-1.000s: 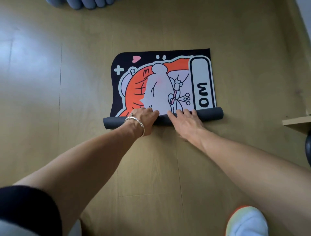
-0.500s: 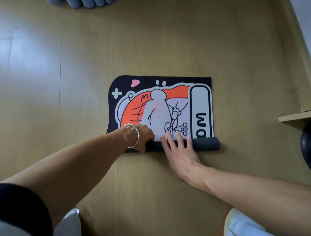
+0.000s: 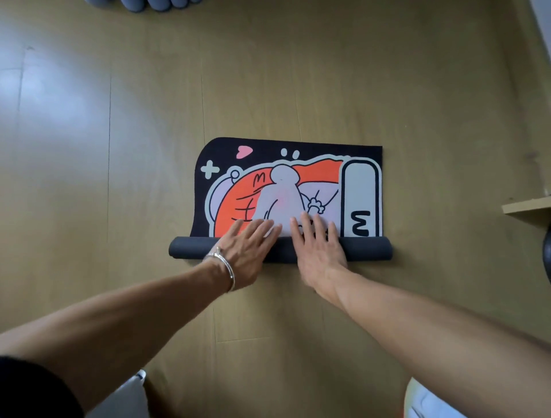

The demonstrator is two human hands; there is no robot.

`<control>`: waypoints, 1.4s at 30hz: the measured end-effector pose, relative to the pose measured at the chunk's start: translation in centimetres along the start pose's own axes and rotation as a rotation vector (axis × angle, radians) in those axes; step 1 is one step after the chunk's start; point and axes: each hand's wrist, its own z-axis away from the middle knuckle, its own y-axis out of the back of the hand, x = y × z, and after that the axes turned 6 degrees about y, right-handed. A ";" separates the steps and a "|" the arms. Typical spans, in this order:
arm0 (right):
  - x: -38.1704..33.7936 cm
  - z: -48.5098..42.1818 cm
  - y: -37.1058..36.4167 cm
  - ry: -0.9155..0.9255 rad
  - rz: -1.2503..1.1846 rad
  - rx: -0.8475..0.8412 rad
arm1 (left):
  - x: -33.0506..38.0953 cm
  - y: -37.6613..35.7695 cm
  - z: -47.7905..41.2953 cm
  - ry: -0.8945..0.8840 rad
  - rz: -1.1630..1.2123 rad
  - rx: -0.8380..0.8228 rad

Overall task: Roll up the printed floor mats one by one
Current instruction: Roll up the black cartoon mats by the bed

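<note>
**A:** How far is the rolling of this mat?

**B:** I judge it about one third done, maybe a little more. The near edge of the printed mat is already wound into a dark roll, which lies from left to right across the wooden floor. The larger part, with the orange and white drawing, lies flat beyond the roll and is not yet taken in.

**A:** And the other mats?

**B:** At the top edge there are some grey rounded shapes. They may be mats already rolled, but I cannot tell. No other flat mat is in view.

**A:** Where is the mat relative to the hands?

**B:** Directly under them. The left hand, with a bracelet at the wrist, and the right hand are just beside each other at the middle of the roll. Both are flat, with the fingers straight and a little spread, and they grip nothing. The palms press on the roll, and the fingertips reach over it onto the printed face. Both ends of the roll stick out free at the sides.
</note>
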 end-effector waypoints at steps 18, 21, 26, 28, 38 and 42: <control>0.2 0.0 0.4 0.036 -0.056 0.079 | -2.3 0.0 -2.3 0.068 -0.091 -0.098; -0.3 0.0 0.4 0.032 -0.075 0.054 | -2.4 0.1 -2.4 0.035 -0.163 -0.084; -0.2 -0.4 0.7 0.008 -0.143 0.036 | -2.8 0.4 -2.6 0.071 0.014 -0.112; -0.1 -0.6 0.8 0.006 -0.165 0.030 | -3.7 0.3 -2.3 0.030 0.043 -0.076; 0.2 -1.7 1.4 -0.017 -0.258 0.001 | -5.7 -3.2 0.6 0.159 -0.008 0.096; 0.6 -2.0 1.9 -0.024 -0.281 0.004 | -5.9 -3.0 -0.2 0.166 -0.088 0.018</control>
